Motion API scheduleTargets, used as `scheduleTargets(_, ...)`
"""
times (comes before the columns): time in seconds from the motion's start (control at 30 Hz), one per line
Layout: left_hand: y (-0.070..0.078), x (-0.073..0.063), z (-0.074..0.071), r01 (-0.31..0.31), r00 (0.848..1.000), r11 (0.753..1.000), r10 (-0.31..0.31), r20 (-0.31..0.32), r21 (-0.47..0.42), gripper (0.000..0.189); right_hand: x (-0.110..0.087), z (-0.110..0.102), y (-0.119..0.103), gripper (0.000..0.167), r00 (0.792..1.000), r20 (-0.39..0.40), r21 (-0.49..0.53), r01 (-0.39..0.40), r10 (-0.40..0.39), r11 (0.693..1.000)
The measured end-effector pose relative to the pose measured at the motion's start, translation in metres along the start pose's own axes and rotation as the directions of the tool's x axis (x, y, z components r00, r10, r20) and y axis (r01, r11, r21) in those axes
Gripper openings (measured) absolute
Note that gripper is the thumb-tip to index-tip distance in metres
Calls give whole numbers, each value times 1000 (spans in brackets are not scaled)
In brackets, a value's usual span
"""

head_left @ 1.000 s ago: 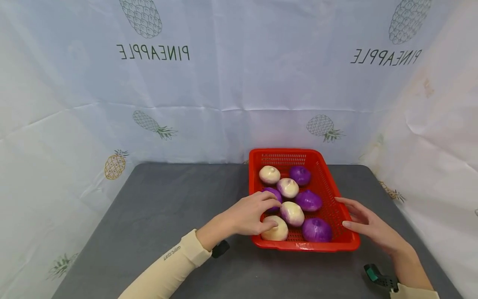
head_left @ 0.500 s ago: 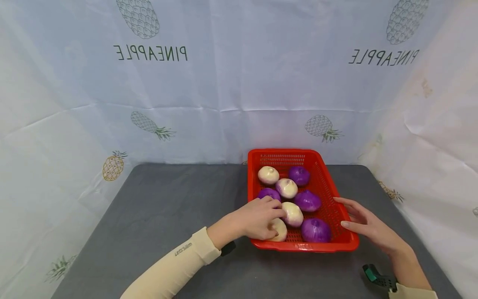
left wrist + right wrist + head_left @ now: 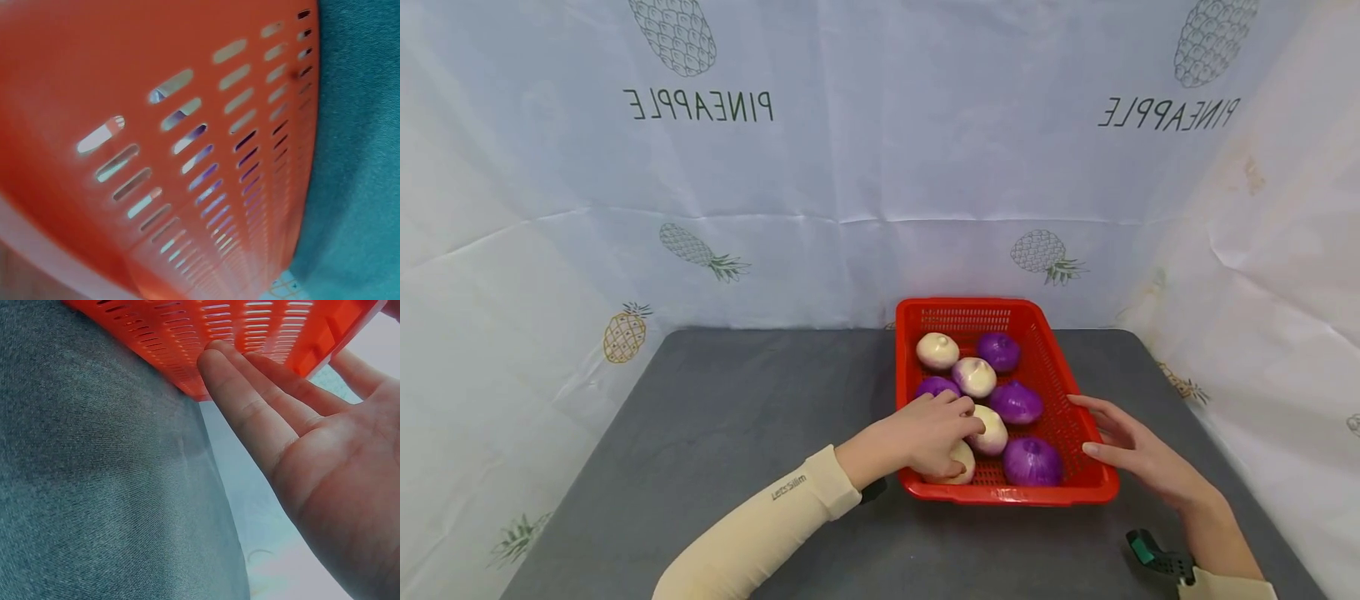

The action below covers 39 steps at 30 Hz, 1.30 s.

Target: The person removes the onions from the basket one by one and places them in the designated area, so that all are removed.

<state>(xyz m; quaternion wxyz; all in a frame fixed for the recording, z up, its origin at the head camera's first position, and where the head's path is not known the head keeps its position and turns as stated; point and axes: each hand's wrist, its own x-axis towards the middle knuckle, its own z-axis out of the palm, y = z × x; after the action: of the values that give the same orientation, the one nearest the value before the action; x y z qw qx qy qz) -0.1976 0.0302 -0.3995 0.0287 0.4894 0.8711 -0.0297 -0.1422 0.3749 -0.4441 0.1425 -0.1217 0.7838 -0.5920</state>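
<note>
A red plastic basket [image 3: 1015,495] holds several glossy onions, some purple, some white with a purple tinge. My left hand [image 3: 928,435] reaches over its left rim, thumb and fingers curled around a white onion [image 3: 964,455] at the front left corner. Its fingertips overlap the neighbouring white onion [image 3: 990,432]. In the left wrist view the slotted basket wall [image 3: 206,81] hides this hand. At the right rim is my right hand [image 3: 1150,462], thumb at the rim. The right wrist view shows its fingers [image 3: 250,406] nearly straight along the outer wall.
The basket stands on the right part of a dark grey table [image 3: 760,400]. White cloth [image 3: 820,158] with pineapple prints hangs behind and along both sides. Purple onions [image 3: 1033,462] lie mostly in the right half of the basket.
My left hand has moved right and slightly down into the basket, its fingers closing around the front left white onion. My right hand stays at the rim.
</note>
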Motion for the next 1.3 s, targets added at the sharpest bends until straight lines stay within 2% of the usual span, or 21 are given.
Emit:
scheduleTargets(0.23, 4, 10, 0, 9, 1000, 1000, -9, 19, -6, 57, 0, 0, 0, 68, 1000, -1, -5, -1, 1, 1000)
scheduleTargets(0.57, 6, 30, -6, 70, 995, 995, -65, 76, -65, 63, 0, 0, 0, 67, 1000, -3, -1, 4, -4, 1000)
scheduleTargets(0.73, 7, 35, -4, 58, 995, 997, -52, 88, -60, 63, 0, 0, -1, 66, 1000, -12, -7, 7, -7, 1000)
scheduleTargets(1.03, 8, 46, 8, 27, 996, 1000, -27, 86, 9, 60, 0, 2, -3, 65, 999, 14, 15, 42, -42, 999)
scheduleTargets(1.3, 6, 50, 17, -2, 999, 1000, 2, 46, -5, 56, 0, 2, -2, 65, 999, 1, 8, 49, -49, 999)
